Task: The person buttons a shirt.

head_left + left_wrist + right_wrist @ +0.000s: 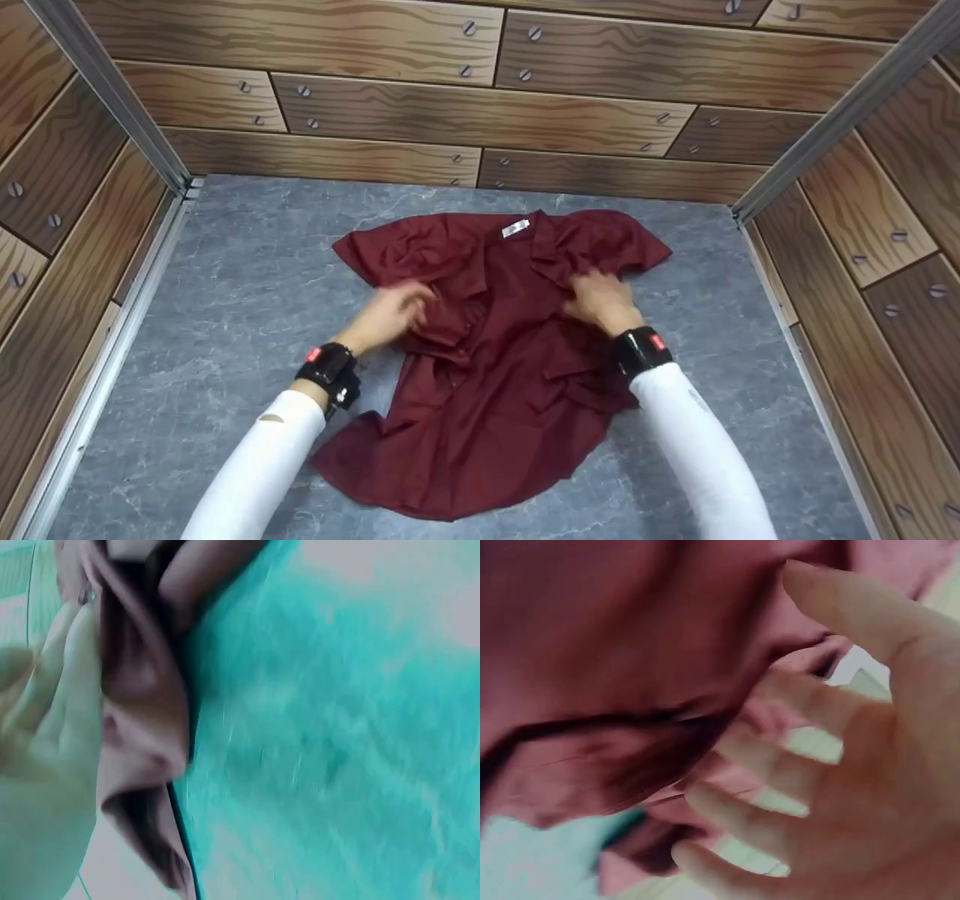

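A dark red short-sleeved shirt (517, 420) lies rumpled on the grey floor, its collar at the far side and a white label (515, 228) inside the neck. My left hand (390, 315) is over the shirt's left side, just below the sleeve, and is blurred. In the left wrist view its fingers (79, 667) look fairly straight beside a fold of cloth near a button. My right hand (604, 300) is at the shirt's right side below the other sleeve. Seen from the right wrist, its fingers (742, 817) are spread against the cloth, with the thumb apart.
The grey marbled surface (225, 262) extends around the shirt. Wood-patterned panels (480, 105) rise at the back and both sides, with metal rails (124, 360) along the corners and lower edge. Black bands (328, 367) circle both wrists.
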`<state>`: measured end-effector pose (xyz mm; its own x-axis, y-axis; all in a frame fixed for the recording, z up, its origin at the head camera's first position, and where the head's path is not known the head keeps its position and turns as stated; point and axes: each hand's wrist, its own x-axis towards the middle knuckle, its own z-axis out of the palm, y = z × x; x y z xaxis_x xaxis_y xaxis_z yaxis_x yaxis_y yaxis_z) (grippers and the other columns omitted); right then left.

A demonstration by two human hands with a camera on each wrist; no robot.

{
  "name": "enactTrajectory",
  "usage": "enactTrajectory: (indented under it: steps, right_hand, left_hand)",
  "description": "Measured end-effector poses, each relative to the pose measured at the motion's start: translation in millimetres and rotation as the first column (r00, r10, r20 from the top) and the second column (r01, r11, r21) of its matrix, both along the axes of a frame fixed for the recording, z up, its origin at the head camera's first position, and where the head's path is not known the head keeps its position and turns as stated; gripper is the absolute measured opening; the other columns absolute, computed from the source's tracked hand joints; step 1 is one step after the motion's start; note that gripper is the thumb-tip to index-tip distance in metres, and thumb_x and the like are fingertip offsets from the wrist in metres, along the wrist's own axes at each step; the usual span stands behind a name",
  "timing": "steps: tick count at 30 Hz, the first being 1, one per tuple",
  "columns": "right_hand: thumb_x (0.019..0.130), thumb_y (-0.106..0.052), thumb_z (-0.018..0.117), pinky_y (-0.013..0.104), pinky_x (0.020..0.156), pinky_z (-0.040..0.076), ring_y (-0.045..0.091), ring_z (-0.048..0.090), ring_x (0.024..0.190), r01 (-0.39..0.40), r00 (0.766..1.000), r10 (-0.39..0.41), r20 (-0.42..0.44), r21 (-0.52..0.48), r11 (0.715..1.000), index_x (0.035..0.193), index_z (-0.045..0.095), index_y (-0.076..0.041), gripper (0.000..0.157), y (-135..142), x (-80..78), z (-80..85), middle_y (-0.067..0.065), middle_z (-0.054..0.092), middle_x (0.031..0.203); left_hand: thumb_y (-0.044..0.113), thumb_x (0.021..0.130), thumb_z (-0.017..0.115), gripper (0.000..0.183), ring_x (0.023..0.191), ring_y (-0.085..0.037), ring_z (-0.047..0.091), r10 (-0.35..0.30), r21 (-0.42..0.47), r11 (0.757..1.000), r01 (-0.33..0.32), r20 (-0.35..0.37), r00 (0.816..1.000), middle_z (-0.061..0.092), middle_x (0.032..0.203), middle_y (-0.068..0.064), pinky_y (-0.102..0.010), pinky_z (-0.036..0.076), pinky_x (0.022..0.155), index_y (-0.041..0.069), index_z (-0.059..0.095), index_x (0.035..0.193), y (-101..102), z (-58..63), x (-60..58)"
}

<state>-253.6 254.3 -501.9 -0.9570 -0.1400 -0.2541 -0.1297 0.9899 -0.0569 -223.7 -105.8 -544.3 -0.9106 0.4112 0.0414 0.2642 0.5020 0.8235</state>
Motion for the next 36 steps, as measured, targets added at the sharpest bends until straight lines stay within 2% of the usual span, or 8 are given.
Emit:
enactTrajectory:
  steps: [2, 6, 9, 12, 21, 26, 32, 36]
  right_hand:
    - [0.087, -0.034, 0.06, 0.063, 0.084, 0.046, 0.045, 0.058, 0.108, -0.004, 0.994, -0.002, -0.111, -0.05, 0.999, 0.119, 0.065, -0.015, 0.038, -15, -3.0, 5.1, 0.017, 0.061, 0.122]
    - [0.091, -0.036, 0.058, 0.055, 0.077, 0.051, 0.036, 0.065, 0.098, -0.058, 0.975, 0.018, -0.22, -0.18, 0.982, 0.111, 0.07, -0.019, 0.029, -56, -8.2, 3.3, 0.009, 0.069, 0.11]
    - [0.094, -0.046, 0.055, 0.052, 0.076, 0.051, 0.033, 0.066, 0.094, -0.071, 0.983, 0.03, -0.183, -0.222, 0.973, 0.107, 0.072, -0.019, 0.034, -83, -9.9, -7.1, 0.007, 0.071, 0.104]
    - [0.091, -0.057, 0.053, 0.05, 0.074, 0.051, 0.032, 0.065, 0.09, -0.055, 0.993, 0.032, -0.112, -0.205, 0.977, 0.095, 0.072, -0.016, 0.045, -101, -8.6, -21.7, 0.009, 0.069, 0.097]
    - [0.089, -0.03, 0.066, 0.048, 0.077, 0.051, 0.033, 0.064, 0.092, -0.09, 0.987, 0.052, -0.155, -0.247, 0.965, 0.1, 0.07, -0.014, 0.02, -108, -5.1, -36.9, 0.011, 0.067, 0.098]
    - [0.093, -0.026, 0.06, 0.047, 0.079, 0.052, 0.034, 0.067, 0.091, -0.016, 0.983, -0.065, -0.172, -0.429, 0.903, 0.116, 0.065, -0.011, 0.028, -97, -14.0, -22.4, 0.013, 0.07, 0.105]
    - [0.093, -0.027, 0.061, 0.043, 0.075, 0.051, 0.026, 0.067, 0.081, 0.073, 0.945, -0.241, -0.221, -0.574, 0.815, 0.114, 0.066, -0.009, 0.028, -83, -37.5, -5.5, 0.008, 0.071, 0.09]
    - [0.093, -0.026, 0.059, 0.047, 0.082, 0.05, 0.031, 0.067, 0.091, 0.125, 0.929, -0.296, -0.221, -0.566, 0.815, 0.116, 0.064, -0.008, 0.03, -83, -50.5, -4.9, 0.009, 0.072, 0.094]
  left_hand:
    - [0.006, 0.094, 0.054, 0.02, 0.08, -0.022, 0.065, 0.177, -0.009, 0.984, -0.179, -0.102, 0.979, 0.069, 0.09, -0.01, -0.034, 0.052, 0.072, 0.005, 0.064, 0.112, -8, 1.5, -8.9]
    - [0.017, 0.094, 0.055, 0.033, 0.106, -0.038, 0.056, 0.485, -0.094, 0.861, -0.5, -0.146, 0.862, 0.059, 0.114, -0.022, -0.047, 0.043, 0.093, -0.002, 0.058, 0.12, -26, -1.3, -26.8]
    - [0.037, 0.097, 0.048, 0.054, 0.119, -0.046, 0.046, 0.59, -0.265, 0.768, -0.583, -0.064, 0.805, 0.049, 0.127, -0.03, -0.053, 0.036, 0.102, -0.007, 0.051, 0.129, -36, -6.7, -37.7]
    - [0.05, 0.097, 0.041, 0.067, 0.123, -0.049, 0.042, 0.618, -0.4, 0.719, -0.568, -0.006, 0.786, 0.045, 0.131, -0.033, -0.055, 0.034, 0.103, -0.006, 0.051, 0.131, -41, -13.8, -44.1]
    - [0.028, 0.089, 0.066, 0.022, 0.107, -0.04, 0.055, 0.597, -0.228, 0.772, -0.594, -0.062, 0.8, 0.059, 0.112, -0.019, -0.05, 0.042, 0.091, 0.011, 0.064, 0.102, -37, -20.9, -54.7]
    - [0.03, 0.09, 0.066, 0.02, 0.087, -0.03, 0.057, 0.644, -0.035, 0.762, -0.647, -0.058, 0.763, 0.062, 0.091, -0.009, -0.041, 0.042, 0.077, 0.012, 0.058, 0.091, -44, -15.3, -49.6]
    - [0.034, 0.091, 0.065, 0.022, 0.084, -0.026, 0.056, 0.683, 0.039, 0.722, -0.691, -0.197, 0.703, 0.058, 0.088, -0.007, -0.041, 0.042, 0.075, 0.013, 0.058, 0.089, -47, -0.2, -41.2]
    - [0.041, 0.095, 0.056, 0.029, 0.083, -0.029, 0.061, 0.629, -0.052, 0.766, -0.641, -0.149, 0.763, 0.064, 0.09, -0.009, -0.044, 0.044, 0.073, 0.013, 0.06, 0.1, -43, 0.7, -39.2]
